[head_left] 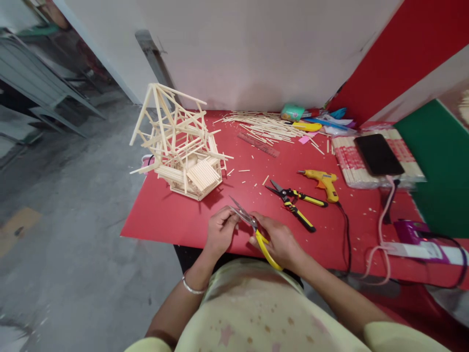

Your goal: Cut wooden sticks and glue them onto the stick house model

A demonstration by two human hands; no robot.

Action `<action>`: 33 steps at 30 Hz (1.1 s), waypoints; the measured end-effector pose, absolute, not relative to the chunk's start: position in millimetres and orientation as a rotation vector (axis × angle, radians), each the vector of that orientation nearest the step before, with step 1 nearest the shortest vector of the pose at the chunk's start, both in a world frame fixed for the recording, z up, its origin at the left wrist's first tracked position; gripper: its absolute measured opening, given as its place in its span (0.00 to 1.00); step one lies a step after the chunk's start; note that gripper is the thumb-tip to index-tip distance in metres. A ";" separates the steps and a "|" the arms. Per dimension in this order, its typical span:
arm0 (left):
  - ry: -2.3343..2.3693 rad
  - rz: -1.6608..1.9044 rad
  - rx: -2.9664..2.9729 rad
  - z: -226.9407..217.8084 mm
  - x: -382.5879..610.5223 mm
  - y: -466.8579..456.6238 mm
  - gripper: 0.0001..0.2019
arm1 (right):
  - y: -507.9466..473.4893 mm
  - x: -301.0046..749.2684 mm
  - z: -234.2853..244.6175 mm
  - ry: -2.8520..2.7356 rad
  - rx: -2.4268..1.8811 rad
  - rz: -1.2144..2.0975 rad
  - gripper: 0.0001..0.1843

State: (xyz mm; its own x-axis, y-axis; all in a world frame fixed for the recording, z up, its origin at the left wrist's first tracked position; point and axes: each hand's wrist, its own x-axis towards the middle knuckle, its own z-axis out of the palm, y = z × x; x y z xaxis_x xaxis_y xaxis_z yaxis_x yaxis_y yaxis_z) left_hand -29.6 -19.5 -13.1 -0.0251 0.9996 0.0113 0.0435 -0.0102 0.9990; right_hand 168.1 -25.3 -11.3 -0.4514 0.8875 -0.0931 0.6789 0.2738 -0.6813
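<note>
My right hand (280,242) grips a pair of yellow-handled scissors (264,247), whose blades are parted and point up and to the left. Close to the blade tips, my left hand (222,232) is closed in a pinch. Whatever lies between its fingertips is too small to make out. Beyond my left hand stands a hexagonal model house (190,161) built of thin wooden sticks, with an open stick roof frame on top. Both hands are over the front edge of the red table (161,215).
Yellow-black pliers (293,203) and a corded yellow glue gun (324,182) lie to the right. Loose sticks (260,126) and a ruler (258,144) are at the back. A phone (378,154) rests on packed chopsticks (348,161), its cable running to a power strip (421,250).
</note>
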 end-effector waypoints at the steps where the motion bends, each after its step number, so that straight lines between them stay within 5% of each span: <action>1: 1.258 1.218 1.214 -12.1 -28.8 -19.9 0.10 | -25.7 167.5 -12.1 -2.240 -1.443 0.945 0.31; 33: 1.135 1.141 1.654 -19.9 -48.7 -9.8 0.09 | -24.1 184.0 -14.3 -2.417 -1.493 0.836 0.35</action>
